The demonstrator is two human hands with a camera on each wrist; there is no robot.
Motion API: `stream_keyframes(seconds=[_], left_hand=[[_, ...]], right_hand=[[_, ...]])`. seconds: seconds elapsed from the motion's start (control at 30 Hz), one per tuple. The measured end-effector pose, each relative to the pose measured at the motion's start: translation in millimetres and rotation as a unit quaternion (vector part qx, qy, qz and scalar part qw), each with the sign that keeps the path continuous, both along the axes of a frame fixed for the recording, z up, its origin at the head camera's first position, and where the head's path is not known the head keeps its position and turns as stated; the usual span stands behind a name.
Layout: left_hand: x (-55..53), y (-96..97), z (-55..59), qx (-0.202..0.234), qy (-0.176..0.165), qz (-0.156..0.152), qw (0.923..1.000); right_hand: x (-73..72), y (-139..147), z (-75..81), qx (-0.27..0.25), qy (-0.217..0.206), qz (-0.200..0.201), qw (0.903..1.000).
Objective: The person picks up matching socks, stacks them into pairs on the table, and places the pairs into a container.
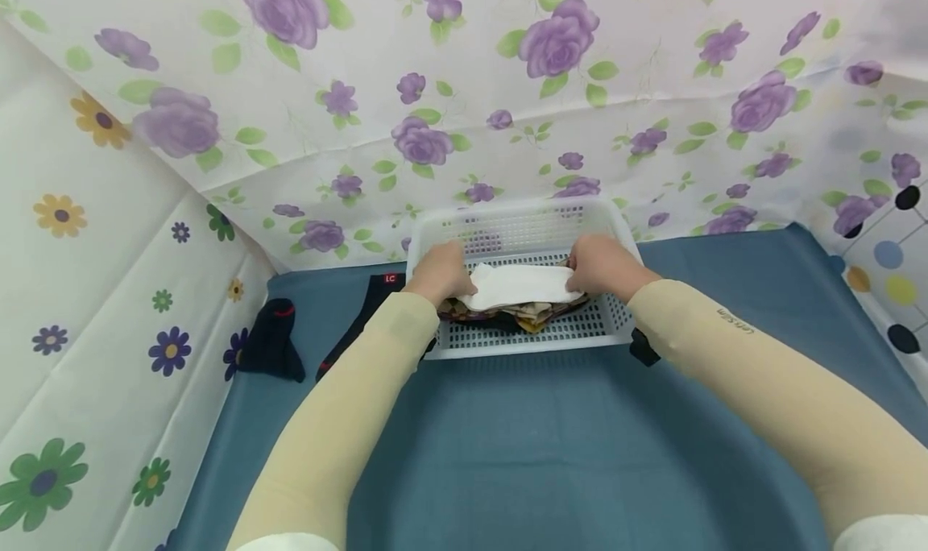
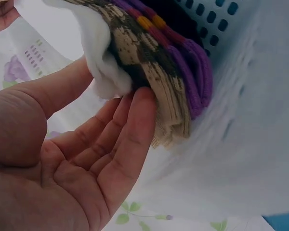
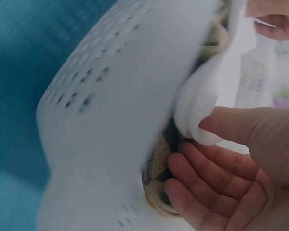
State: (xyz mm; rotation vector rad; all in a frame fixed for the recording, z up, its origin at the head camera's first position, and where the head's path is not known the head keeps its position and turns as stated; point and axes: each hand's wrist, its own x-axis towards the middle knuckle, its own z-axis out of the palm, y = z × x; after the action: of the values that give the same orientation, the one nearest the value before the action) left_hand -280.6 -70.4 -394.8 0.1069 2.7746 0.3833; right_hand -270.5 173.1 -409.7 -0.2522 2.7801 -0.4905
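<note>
A white plastic basket (image 1: 532, 348) with perforated walls holds a pile of folded socks. Over the pile lies a flat white sock (image 1: 518, 285), stretched between both hands. My left hand (image 1: 440, 275) pinches its left end, thumb on top and fingers below, as the left wrist view shows. At the other end my right hand (image 1: 605, 265) pinches it the same way. Underneath are a brown-and-tan patterned sock (image 2: 144, 72) and a purple sock (image 2: 200, 84) with yellow and red bands, folded edges facing the basket wall. Both hands are inside the basket rim.
Left of the basket, a black sock (image 1: 366, 309) with a red LC label lies partly behind the left forearm. Farther left is a crumpled dark sock (image 1: 271, 350). A blue cloth (image 1: 507, 446) covers the surface; a flowered curtain (image 1: 435, 76) hangs close behind the basket.
</note>
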Motion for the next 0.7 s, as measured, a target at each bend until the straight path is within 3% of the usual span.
stream_keyframes(seconds=[0.13, 0.23, 0.33, 0.47, 0.57, 0.7], left_hand=[[0.8, -3.3, 2.9, -0.004, -0.008, 0.007, 0.9999], [1.1, -5.6, 8.0, 0.006, -0.007, 0.012, 0.9999], [1.4, -10.7, 20.8, 0.028, 0.003, 0.01, 0.9995], [8.7, -25.7, 48.3, 0.094, 0.043, 0.016, 0.9945], [19.4, -43.0, 66.5, 0.156, 0.098, 0.022, 0.9826], [36.6, -66.8, 76.4, 0.21, 0.201, 0.036, 0.9562]], right_hand=[[0.5, -7, -0.7, 0.051, 0.027, 0.009, 0.9983], [0.7, -8, -0.1, 0.055, 0.023, 0.012, 0.9982], [1.9, -3, 2.8, 0.028, 0.01, 0.004, 0.9995], [8.8, 8, 10.6, -0.023, 0.021, -0.012, 0.9994], [22.0, 16, 17.1, -0.056, 0.059, -0.019, 0.9965], [50.2, 21, 21.6, -0.083, 0.109, -0.019, 0.9904]])
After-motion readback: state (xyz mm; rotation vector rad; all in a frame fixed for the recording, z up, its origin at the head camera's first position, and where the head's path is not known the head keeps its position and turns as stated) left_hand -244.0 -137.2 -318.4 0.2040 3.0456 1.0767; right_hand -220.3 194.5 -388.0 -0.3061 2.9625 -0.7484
